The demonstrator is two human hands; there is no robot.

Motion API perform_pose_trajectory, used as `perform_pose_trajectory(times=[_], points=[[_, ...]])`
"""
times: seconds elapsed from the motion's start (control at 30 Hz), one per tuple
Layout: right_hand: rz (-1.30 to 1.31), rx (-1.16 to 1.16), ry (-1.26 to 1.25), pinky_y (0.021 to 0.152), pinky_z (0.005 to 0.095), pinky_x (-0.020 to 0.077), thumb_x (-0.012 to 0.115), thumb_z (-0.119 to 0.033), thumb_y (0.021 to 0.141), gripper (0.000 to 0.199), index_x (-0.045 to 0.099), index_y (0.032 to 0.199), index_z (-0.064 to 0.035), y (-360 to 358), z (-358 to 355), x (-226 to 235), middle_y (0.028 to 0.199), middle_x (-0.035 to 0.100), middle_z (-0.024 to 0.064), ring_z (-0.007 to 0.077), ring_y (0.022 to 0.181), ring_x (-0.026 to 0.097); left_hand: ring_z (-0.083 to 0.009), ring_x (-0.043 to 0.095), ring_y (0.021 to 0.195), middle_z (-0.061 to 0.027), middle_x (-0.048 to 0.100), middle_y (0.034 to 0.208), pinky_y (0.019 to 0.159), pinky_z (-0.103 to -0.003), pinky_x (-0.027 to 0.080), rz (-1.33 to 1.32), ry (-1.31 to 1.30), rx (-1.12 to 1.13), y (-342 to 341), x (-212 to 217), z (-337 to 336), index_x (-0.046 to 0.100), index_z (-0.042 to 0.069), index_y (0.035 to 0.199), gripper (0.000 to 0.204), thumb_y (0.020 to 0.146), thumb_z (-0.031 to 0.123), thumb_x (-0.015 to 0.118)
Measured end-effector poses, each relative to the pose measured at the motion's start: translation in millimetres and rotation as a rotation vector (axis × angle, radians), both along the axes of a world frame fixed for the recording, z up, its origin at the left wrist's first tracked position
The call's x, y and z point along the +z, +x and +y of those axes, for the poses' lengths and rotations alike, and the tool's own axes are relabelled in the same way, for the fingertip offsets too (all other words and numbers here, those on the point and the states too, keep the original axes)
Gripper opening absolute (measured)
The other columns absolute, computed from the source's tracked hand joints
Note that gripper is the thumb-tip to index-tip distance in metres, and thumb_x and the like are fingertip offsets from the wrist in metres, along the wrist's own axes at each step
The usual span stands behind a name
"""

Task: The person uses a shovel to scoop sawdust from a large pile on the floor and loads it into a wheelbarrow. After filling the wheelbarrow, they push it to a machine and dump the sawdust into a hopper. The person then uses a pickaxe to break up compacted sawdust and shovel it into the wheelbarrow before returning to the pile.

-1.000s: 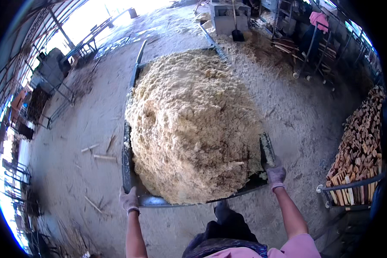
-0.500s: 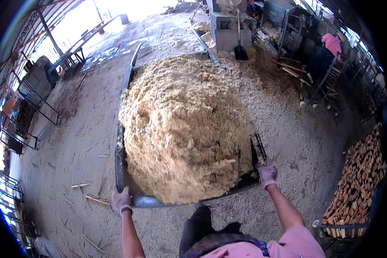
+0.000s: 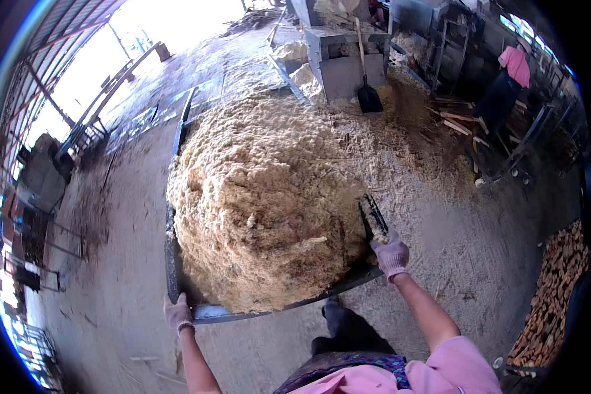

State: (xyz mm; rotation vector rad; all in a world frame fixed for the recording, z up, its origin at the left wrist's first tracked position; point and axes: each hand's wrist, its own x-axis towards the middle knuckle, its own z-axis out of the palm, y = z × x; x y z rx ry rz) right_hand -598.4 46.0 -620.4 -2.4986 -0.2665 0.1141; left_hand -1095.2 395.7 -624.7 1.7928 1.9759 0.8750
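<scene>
A great heap of pale sawdust [image 3: 262,197] fills a dark, low-sided cart [image 3: 243,315] in front of me and rises above its edges. My left hand [image 3: 178,312], in a light knit glove, is closed on the end of the left side rail [image 3: 171,256] at the near corner. On the other side, my gloved right hand [image 3: 392,256] grips the end of the right side rail [image 3: 373,217]. Both arms stretch forward. Most of the cart's floor and its underside are hidden.
Ahead stands a concrete block structure [image 3: 348,65] with a shovel [image 3: 366,79] leaning on it. At the far right, a person in pink [image 3: 515,65] bends near scattered wood strips [image 3: 463,121]. Stacked wood pieces [image 3: 551,295] lie at right; metal frames [image 3: 62,236] at left.
I have walked forward with the cart; the block structure and shovel look nearer, and the wood stack has slid back in view. Both hands keep their grip. The person in pink has shifted posture.
</scene>
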Motion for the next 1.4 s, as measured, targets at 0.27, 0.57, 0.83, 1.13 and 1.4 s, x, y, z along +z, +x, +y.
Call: perform_pose_trajectory(times=[0.27,0.57,0.83,1.13,1.4], points=[[-0.168,0.01,0.032,0.087,0.0506,0.0538,0.076,-0.048,0.076,0.067,0.062,0.127,-0.0066,7.3,-12.0,-15.6,0.1,0.072,0.0252,0.0443,0.096,0.069,-0.0381,0.071,0.101,-0.0227,0.073,0.111,0.09,-0.045,0.053,-0.029,0.017,-0.026,11.6,-13.5,0.5,0.065,0.0,0.128,0.055,0.083,0.03,0.075],[-0.087,0.046,0.107,0.093,0.0472,0.0531,0.077,-0.048,0.077,0.071,0.06,0.133,-0.007,-10.3,-2.3,-19.8,0.113,0.07,0.0259,0.0418,0.105,0.068,-0.0381,0.071,0.102,-0.0233,0.073,0.111,0.089,-0.044,0.053,0.041,0.055,0.021,-1.9,-19.8,0.3,0.064,-0.001,0.128,0.055,0.084,0.03,0.075],[-0.01,0.013,0.052,0.09,0.0461,0.0555,0.076,-0.048,0.078,0.072,0.059,0.137,-0.0103,-6.3,10.5,-11.9,0.114,0.071,0.0234,0.0399,0.102,0.07,-0.0367,0.071,0.101,-0.0213,0.074,0.111,0.09,-0.043,0.053,0.04,0.037,0.047,8.0,-45.7,9.7,0.063,0.0,0.13,0.058,0.084,0.032,0.077],[-0.067,0.055,0.053,0.093,0.0448,0.0552,0.072,-0.05,0.08,0.081,0.049,0.149,-0.0132,15.7,5.1,-44.4,0.116,0.072,0.0226,0.0377,0.104,0.071,-0.0341,0.07,0.1,-0.0211,0.073,0.113,0.092,-0.043,0.051,-0.057,0.11,-0.097,22.3,-63.8,3.0,0.063,-0.002,0.13,0.052,0.089,0.028,0.074],[-0.004,0.131,0.156,0.09,0.0479,0.0538,0.074,-0.044,0.08,0.063,0.059,0.13,-0.0086,36.4,27.8,-42.2,0.105,0.072,0.0239,0.0402,0.102,0.069,-0.0321,0.069,0.098,-0.0185,0.073,0.116,0.092,-0.041,0.051,-0.023,0.049,-0.062,17.4,-81.8,26.2,0.06,-0.001,0.134,0.057,0.09,0.033,0.075]])
